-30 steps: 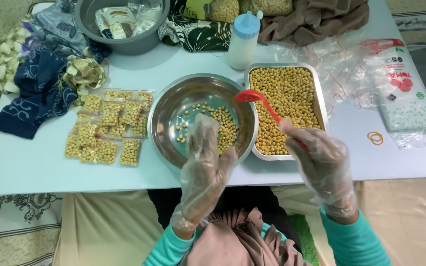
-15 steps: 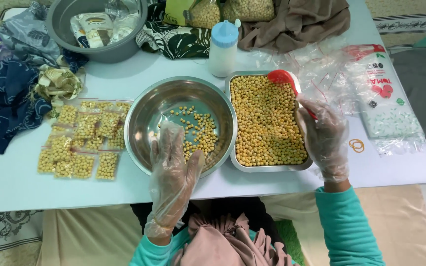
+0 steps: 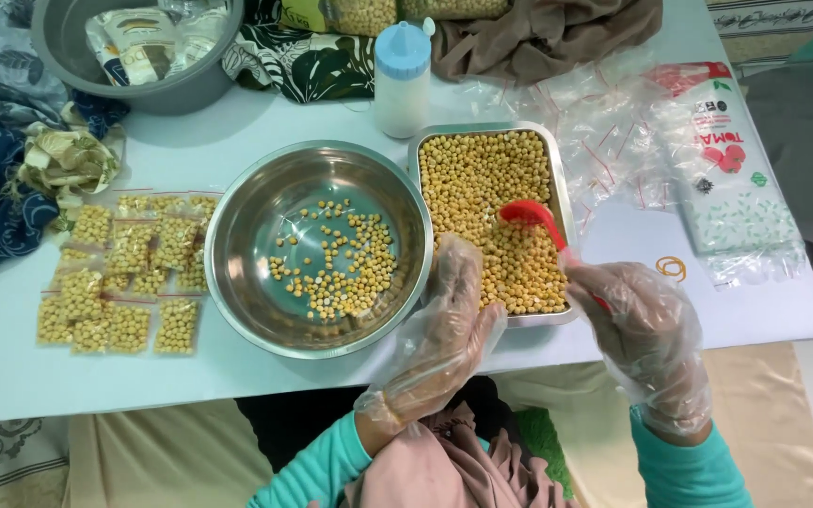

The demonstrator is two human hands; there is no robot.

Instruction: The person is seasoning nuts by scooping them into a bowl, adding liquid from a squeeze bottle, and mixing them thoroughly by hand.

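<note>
Both my hands wear loose clear plastic gloves. My right hand (image 3: 646,339) grips the handle of a red spoon (image 3: 534,218), whose bowl rests in the yellow chickpeas filling a rectangular metal tray (image 3: 557,160). My left hand (image 3: 444,329) hangs with fingers together at the tray's near left corner, holding nothing that I can see. A round steel bowl (image 3: 237,273) left of the tray holds a thin scatter of chickpeas.
Several small filled bags of chickpeas (image 3: 124,273) lie at the left. A white bottle with a blue cap (image 3: 401,80) stands behind the bowl. Empty clear bags (image 3: 604,141), a printed packet (image 3: 736,188), a rubber band (image 3: 671,269), a grey basin (image 3: 134,66) and cloths surround them.
The red spoon moved from the bowl's rim to the tray's far right, then down into the chickpeas. My left hand shifted right from over the bowl to the tray's corner.
</note>
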